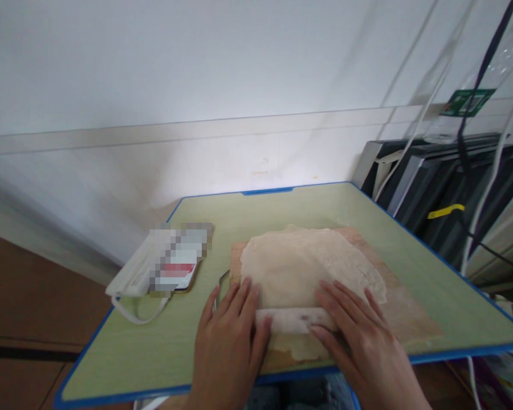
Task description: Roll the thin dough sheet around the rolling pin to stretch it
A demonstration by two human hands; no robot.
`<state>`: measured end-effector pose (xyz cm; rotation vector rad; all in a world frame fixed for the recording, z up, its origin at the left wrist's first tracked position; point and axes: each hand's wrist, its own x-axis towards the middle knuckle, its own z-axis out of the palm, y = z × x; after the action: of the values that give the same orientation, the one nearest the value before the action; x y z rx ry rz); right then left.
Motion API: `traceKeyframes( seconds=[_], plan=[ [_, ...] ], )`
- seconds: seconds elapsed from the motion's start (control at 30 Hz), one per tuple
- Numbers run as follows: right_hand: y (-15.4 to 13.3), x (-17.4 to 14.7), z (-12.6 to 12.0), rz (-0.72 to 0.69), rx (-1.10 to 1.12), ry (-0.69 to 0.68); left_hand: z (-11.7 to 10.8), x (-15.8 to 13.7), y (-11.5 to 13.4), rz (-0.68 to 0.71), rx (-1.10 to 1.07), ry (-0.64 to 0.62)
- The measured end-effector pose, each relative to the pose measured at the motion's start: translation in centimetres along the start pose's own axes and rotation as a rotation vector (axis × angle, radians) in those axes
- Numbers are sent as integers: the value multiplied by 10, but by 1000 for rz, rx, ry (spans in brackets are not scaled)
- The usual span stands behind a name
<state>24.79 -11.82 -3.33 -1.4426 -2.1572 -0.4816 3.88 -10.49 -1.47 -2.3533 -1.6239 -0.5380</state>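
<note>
pale green with a blue edge, the tabletop (123, 359) supports a wooden board (410, 313). a thin, irregular dough sheet (288, 265) lies on the board, covering most of its far portion and overhanging part of its far edge. a pale rolling pin (293, 320) sits crosswise over the near part of the sheet; a strip of dough shows on its near side. whether dough wraps the pin cannot be told.

left hand (225, 339): laid over the left end of the pin, fingers extended and pointing away, thumb along the near side; not clenched. right hand (361, 333): laid over the right end, fingers extended and slanting inward, thumb near the pin's near side; not clenched. both pin ends are hidden beneath the hands.

left of the board, a smartphone (182, 256), partly pixelated, lies beside a white pouch (132, 270) with a looped strap (142, 319). right of the tabletop, dark flat panels (436, 188) lean in a row.
</note>
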Motion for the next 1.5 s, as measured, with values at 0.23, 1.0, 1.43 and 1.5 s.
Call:
traceKeyframes(
  seconds=[0.23, 1.0, 1.43, 1.5],
  plan=[
    [-4, 12, -2, 82, 4, -52, 0, 15, 7, -58, -13, -23],
    [-2, -7, -2, -23, 13, 61, 1, -12, 2, 44, -4, 50],
    [-2, 12, 5, 114, 94, -6, 3, 14, 5, -54, -14, 4],
    [-2, 5, 0, 63, 95, 22, 2, 0, 2, -12, -1, 24]
  ],
)
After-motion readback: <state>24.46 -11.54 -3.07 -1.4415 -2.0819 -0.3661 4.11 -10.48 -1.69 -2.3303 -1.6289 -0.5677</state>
